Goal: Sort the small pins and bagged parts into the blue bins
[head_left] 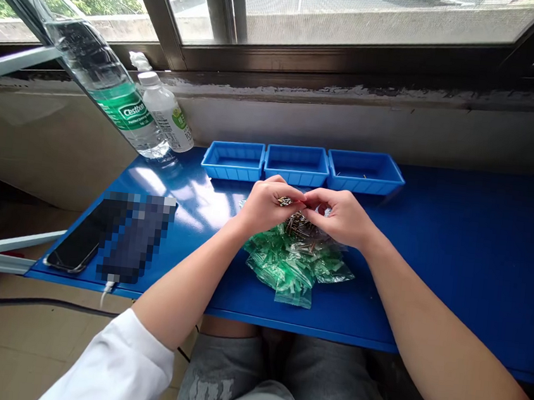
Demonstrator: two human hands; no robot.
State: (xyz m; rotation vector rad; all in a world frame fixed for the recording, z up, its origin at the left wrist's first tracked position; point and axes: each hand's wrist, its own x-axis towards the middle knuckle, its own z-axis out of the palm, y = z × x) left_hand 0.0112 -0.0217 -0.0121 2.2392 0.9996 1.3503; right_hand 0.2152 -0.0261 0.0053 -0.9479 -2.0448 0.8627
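My left hand (265, 205) curls around a cluster of small metal pieces (285, 200), fingertips meeting those of my right hand (340, 218); whether that one pinches anything, I cannot tell. Beneath, a loose metal heap (297, 226) adjoins green plastic bags (288, 269); blue bins (298, 178) stand beyond.

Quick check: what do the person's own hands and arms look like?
The left hand and right hand are bare: no gloves, no watch or bracelet in view. A plain white sleeve covers part of the left arm; the right arm shows bare, its sleeve, if any, out of view.
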